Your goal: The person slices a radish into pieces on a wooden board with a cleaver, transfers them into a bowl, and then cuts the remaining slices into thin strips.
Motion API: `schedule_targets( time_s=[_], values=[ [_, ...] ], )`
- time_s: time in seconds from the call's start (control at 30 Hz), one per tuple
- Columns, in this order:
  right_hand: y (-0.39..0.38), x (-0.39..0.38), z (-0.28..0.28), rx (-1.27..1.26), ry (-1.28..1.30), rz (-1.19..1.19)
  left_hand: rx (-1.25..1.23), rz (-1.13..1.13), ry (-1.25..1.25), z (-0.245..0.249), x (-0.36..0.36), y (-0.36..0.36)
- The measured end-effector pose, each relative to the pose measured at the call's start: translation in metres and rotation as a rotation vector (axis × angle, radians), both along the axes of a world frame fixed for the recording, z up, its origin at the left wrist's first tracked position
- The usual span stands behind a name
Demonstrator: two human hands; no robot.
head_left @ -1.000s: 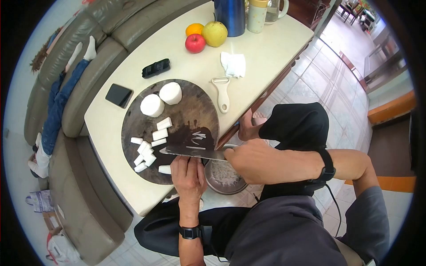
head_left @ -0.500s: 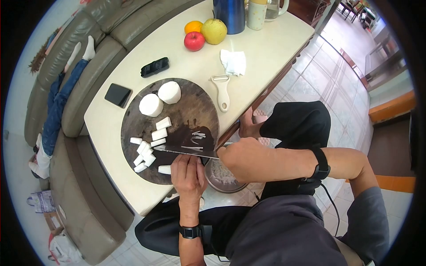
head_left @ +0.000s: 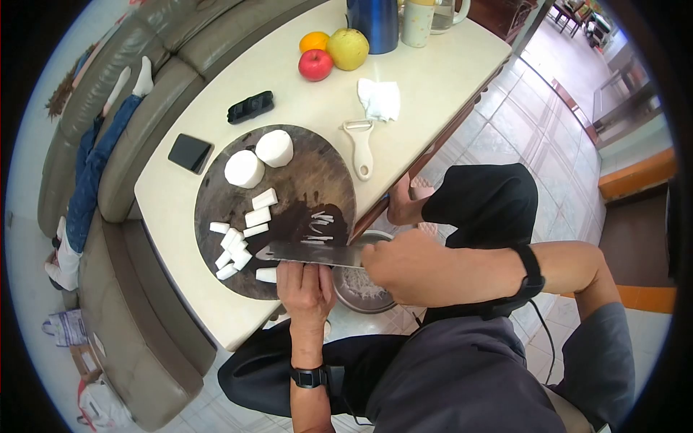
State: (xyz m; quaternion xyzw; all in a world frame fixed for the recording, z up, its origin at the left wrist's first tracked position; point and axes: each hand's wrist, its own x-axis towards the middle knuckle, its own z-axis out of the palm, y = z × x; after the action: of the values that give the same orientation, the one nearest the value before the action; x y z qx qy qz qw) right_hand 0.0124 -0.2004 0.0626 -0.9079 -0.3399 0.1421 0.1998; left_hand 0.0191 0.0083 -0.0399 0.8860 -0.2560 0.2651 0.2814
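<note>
On the round wooden cutting board [head_left: 303, 162], my left hand [head_left: 304, 289] presses down with bent fingers near the board's front edge. A piece of white radish [head_left: 266, 275] shows at the side of these fingers, and the rest under them is hidden. My right hand [head_left: 404, 267] is wrapped around the handle of a kitchen knife [head_left: 314, 254]. Its broad blade lies along the left fingertips, flat side partly turned up. Thin radish strips [head_left: 317, 239] lie just beyond the blade. Several cut radish chunks [head_left: 233, 242] sit to the left, and two thick radish rounds [head_left: 245, 169] stand farther back.
Below the table edge stands a metal bowl [head_left: 364, 289] with white shreds. A peeler [head_left: 361, 148], cloth [head_left: 379, 99], phone [head_left: 190, 153], black object [head_left: 250, 107], apple [head_left: 315, 65], orange [head_left: 313, 42], pear [head_left: 348, 49] and blue flask [head_left: 373, 25] are on the table. A person lies on the sofa [head_left: 137, 166].
The knife has tilted, so more of its blade's flat side shows now. My right hand has shifted slightly down and right. My left hand stays nearly in place.
</note>
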Motion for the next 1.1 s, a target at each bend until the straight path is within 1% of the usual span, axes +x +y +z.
schedule_targets(
  time_s=[0.1, 0.17, 0.2, 0.27, 0.33, 0.5, 0.57, 0.7, 0.83, 0.93, 1.0, 1.1],
  values=[
    [0.010, 0.002, -0.011, -0.029, -0.054, -0.046, -0.015, -0.003, -0.004, -0.003, -0.001, 0.001],
    [0.009, 0.008, -0.010, 0.078, -0.041, -0.062, -0.023, -0.005, -0.026, -0.003, -0.002, 0.003],
    [0.008, 0.009, -0.008, 0.079, -0.042, -0.060, -0.024, 0.000, -0.025, -0.002, -0.002, 0.001],
    [0.005, 0.010, -0.001, 0.004, 0.067, -0.098, -0.030, 0.007, -0.025, -0.001, -0.001, -0.001],
    [-0.001, 0.006, 0.003, -0.002, 0.068, -0.081, -0.052, 0.008, -0.013, -0.001, -0.002, 0.000],
    [-0.008, -0.001, 0.009, -0.008, 0.083, -0.032, -0.003, 0.029, -0.007, 0.000, -0.003, 0.003],
    [-0.008, 0.000, 0.005, -0.030, 0.054, -0.032, -0.054, -0.010, 0.018, 0.000, -0.003, 0.002],
    [0.003, 0.001, -0.005, -0.039, -0.031, -0.049, -0.048, -0.009, 0.001, 0.001, -0.002, 0.002],
    [0.010, 0.005, -0.014, -0.022, -0.058, -0.078, -0.057, -0.005, -0.028, 0.001, -0.001, 0.001],
    [0.001, 0.007, -0.011, 0.005, -0.027, -0.082, -0.065, 0.006, -0.038, 0.001, -0.001, 0.000],
    [-0.006, 0.004, -0.001, 0.081, 0.017, -0.064, -0.061, -0.003, -0.041, 0.000, 0.000, 0.001],
    [-0.011, 0.003, 0.010, 0.027, 0.069, -0.056, -0.063, 0.002, -0.059, -0.001, 0.000, 0.001]
  ],
)
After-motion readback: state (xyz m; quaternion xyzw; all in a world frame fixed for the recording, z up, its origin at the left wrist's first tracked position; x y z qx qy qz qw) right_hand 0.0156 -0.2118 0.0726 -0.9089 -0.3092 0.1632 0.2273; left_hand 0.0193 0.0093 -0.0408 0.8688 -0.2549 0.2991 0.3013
